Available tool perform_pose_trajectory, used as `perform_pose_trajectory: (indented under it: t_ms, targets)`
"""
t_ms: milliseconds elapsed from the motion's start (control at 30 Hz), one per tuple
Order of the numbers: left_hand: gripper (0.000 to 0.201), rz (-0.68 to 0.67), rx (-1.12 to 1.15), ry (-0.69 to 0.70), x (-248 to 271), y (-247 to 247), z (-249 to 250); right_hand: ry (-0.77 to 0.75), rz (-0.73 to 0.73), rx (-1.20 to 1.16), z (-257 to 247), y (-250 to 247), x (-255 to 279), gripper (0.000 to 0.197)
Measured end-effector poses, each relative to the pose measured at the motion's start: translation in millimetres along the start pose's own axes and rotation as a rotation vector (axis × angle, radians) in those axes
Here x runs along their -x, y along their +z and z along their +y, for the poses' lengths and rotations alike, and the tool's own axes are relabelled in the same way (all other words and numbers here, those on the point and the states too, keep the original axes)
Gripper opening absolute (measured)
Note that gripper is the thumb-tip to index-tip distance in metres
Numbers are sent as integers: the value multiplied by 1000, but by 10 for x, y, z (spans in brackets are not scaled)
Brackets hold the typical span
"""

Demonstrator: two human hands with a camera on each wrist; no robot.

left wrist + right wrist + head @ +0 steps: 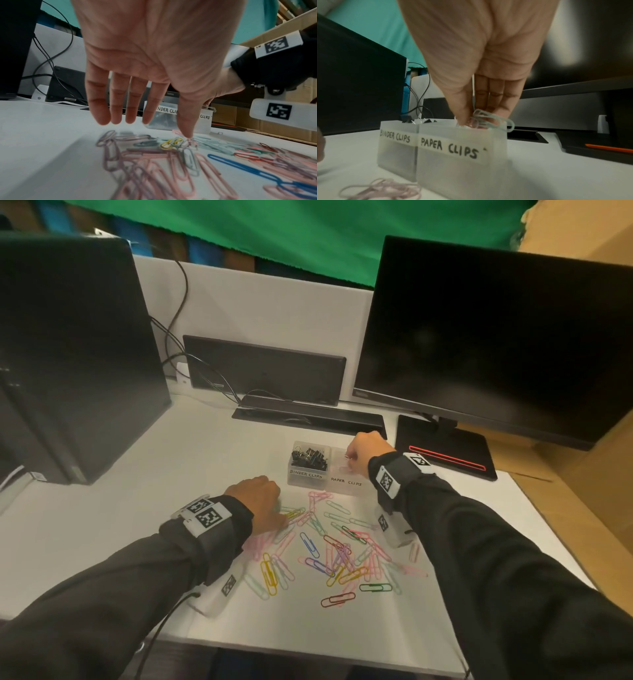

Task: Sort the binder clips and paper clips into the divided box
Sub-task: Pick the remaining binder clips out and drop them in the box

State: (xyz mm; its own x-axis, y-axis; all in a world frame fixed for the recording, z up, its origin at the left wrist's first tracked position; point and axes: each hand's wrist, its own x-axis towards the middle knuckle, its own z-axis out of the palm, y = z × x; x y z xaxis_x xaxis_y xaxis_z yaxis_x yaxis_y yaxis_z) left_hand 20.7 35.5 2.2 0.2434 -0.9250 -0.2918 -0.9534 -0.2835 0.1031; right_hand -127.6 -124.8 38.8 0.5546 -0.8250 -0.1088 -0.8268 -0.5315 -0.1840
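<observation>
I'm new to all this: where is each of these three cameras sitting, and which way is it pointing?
Head: worn on the head, looking down at the desk; both sleeves, left hand and right hand show.
Left wrist: looks along the open palm at the loose paper clips.
Right wrist: looks along the fingers pinching pale paper clips over the compartment labelled PAPER CLIPS.
Shared: all three show the divided box.

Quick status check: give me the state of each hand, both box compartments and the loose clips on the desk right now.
left hand: open, fingers spread, thumb tip on the loose pile
right hand: pinching a few paper clips over the paper clips compartment
binder clips compartment: holds black binder clips
paper clips compartment: contents hidden
loose paper clips: many scattered on the desk, unsorted
monitor: dark
</observation>
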Motion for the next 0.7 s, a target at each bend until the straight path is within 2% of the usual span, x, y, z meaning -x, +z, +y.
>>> perform_pose_trajectory:
  t_ms: [67,167,267,367,467,533,700]
  targets:
    - [54,-30,-7,-11,20,2,-36,4,-6,-17,-39,26,-13,30]
    - [42,-61,-11,-2,43,16,-36,13,112,-76,71,32,44,34]
    - [39,-70,-4,1,47,35,10,126,183,-88,389,-2,151,35]
    - [37,-62,-18,25,2,74,55,190,2,72,730,18,283,37]
    - [26,-39,2,34,-58,97,102,111,-191,194,838,141,391,38]
    - [15,-19,15,43,-87,106,126,73,-234,196,810,217,419,38]
    - [29,55,62,71,-162,173,122,48,-236,152,605,340,538,26]
